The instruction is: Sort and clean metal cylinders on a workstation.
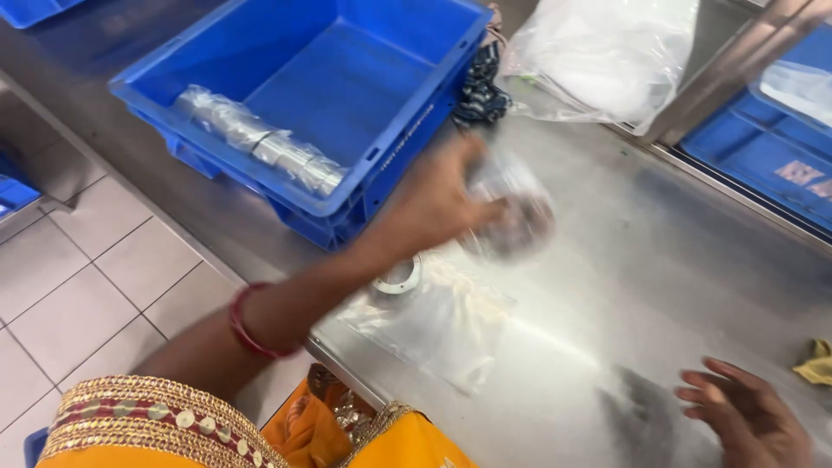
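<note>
On the steel table (659, 286), the left hand (438, 204) grips a blurred bagged part (511, 212) just right of the blue crate (407, 147), while the right hand (750, 416), fingers spread and empty, hovers well apart, nearer the body.

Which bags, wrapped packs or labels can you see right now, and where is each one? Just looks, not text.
Clear wrapped pack: in the left hand, above the steel table; blurred.
Flat clear bag: on the table by a metal ring.
Long wrapped row of metal parts: inside the blue crate, along its near wall.
Large crumpled clear bag: at the table's far edge.
Pale label: on the blue crate at right.
</note>
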